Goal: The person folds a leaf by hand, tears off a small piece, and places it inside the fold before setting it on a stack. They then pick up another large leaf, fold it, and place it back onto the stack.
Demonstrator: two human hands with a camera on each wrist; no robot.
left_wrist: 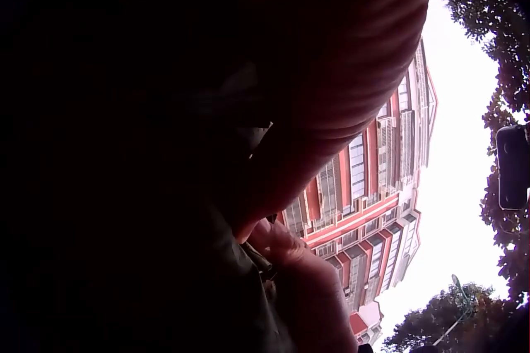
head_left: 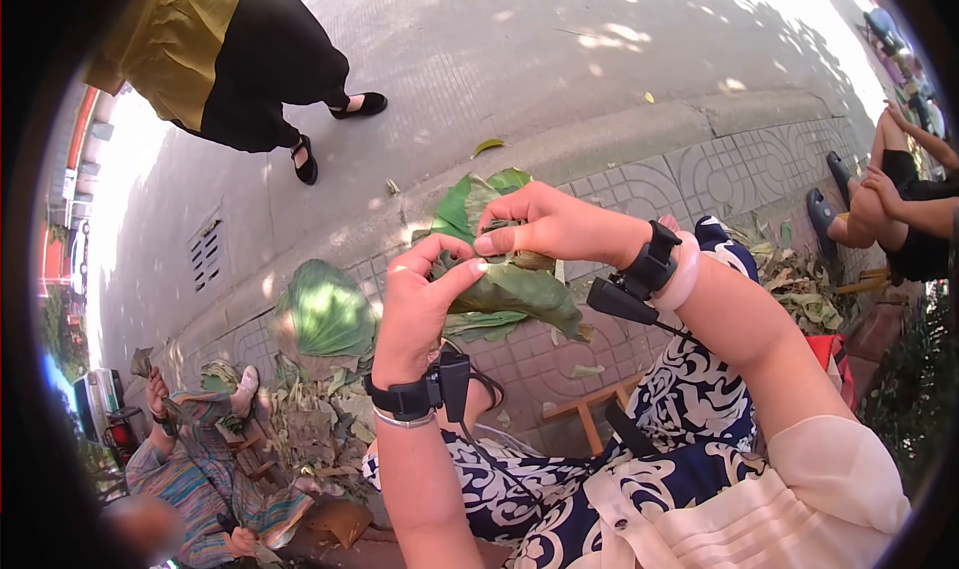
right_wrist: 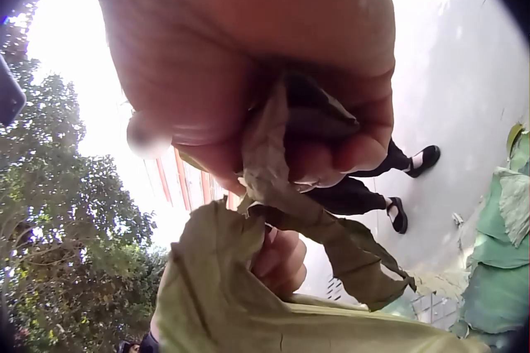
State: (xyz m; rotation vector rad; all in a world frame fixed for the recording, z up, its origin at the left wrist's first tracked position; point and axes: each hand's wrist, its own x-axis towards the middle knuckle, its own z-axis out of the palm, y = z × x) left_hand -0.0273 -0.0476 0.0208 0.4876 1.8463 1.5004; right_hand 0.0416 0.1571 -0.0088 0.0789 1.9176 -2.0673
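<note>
Both hands meet over a folded green leaf point(head_left: 524, 291) held up above the lap. My left hand point(head_left: 415, 304) pinches its left end between thumb and curled fingers. From the right, my right hand point(head_left: 559, 224) grips the upper part, thumb beside the left thumb. In the right wrist view, the right hand point(right_wrist: 257, 63) curls round a crumpled strip of leaf point(right_wrist: 267, 158), and a wide pale-green leaf part point(right_wrist: 240, 295) hangs below, the left fingers point(right_wrist: 281, 262) behind it. The left wrist view is mostly dark; the leaf's details are hidden there.
A large round leaf point(head_left: 325, 309) lies on the paving at left, with leaf scraps point(head_left: 320, 414) below it. A person in black trousers point(head_left: 275, 64) stands on the road. Another person point(head_left: 215, 469) sits at lower left. Seated legs point(head_left: 869, 204) and a wooden stool point(head_left: 589, 414) are at right.
</note>
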